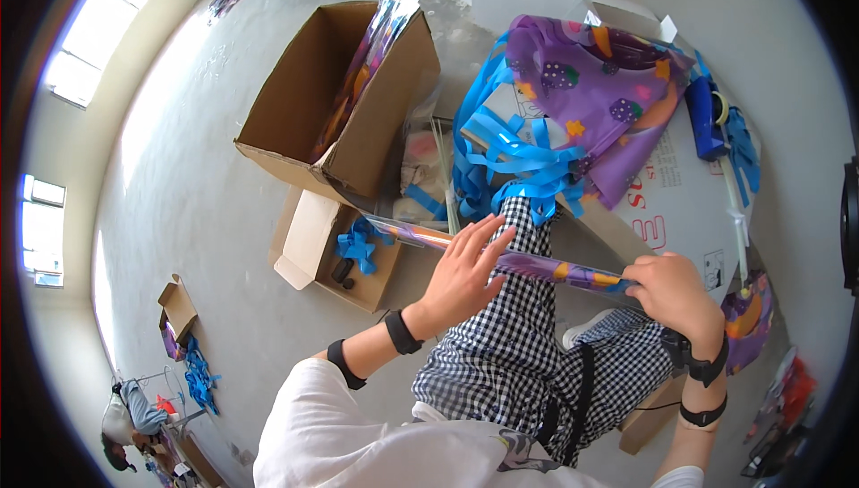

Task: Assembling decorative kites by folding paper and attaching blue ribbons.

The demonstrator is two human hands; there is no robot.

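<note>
A long, narrow purple printed strip (564,270), shiny like a plastic-wrapped roll, stretches across my lap above checked trousers. My right hand (677,296) closes around its right end, thumb and fingers pinched on it. Over the strip's left half, my left hand (461,269) lies with its fingers straight and apart, touching or just above it. Just past the strip, a tangle of blue ribbons (528,161) hangs beside purple patterned fabric (608,99).
A tall open carton (291,103) holds shiny wrapped packages. Below it, a smaller open box (304,237) contains blue ribbon and black pieces. A blue tape dispenser (707,121) sits on a white printed carton (667,188). Another person (116,425) is at the far lower left.
</note>
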